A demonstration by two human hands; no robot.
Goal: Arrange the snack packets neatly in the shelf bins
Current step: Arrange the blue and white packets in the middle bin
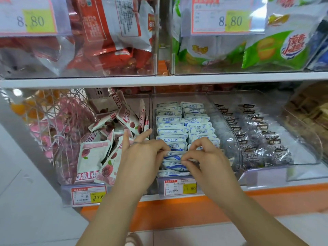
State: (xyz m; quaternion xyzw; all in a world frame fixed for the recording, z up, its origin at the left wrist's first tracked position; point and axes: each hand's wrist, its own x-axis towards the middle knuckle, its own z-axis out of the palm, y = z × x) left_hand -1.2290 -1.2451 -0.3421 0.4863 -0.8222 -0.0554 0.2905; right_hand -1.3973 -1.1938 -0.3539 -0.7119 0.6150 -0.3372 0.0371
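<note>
Shop shelving fills the frame, with clear bins of red packets (113, 55) and green packets (266, 52) along the top and more bins on the lower shelf (195, 197). At centre, the middle bin (209, 102) holds blue-and-white snack packets (171, 119) standing in two tidy rows, between jumbled pink packets (92, 157) at lower left and dark packets (262, 139) at right. The left hand (142, 157) and right hand (204, 157) meet at that bin's front end, each pinching the top edge of a front packet (174, 154) between thumb and curled fingers, the left hand's outer fingers splayed toward the pink packets.
</note>
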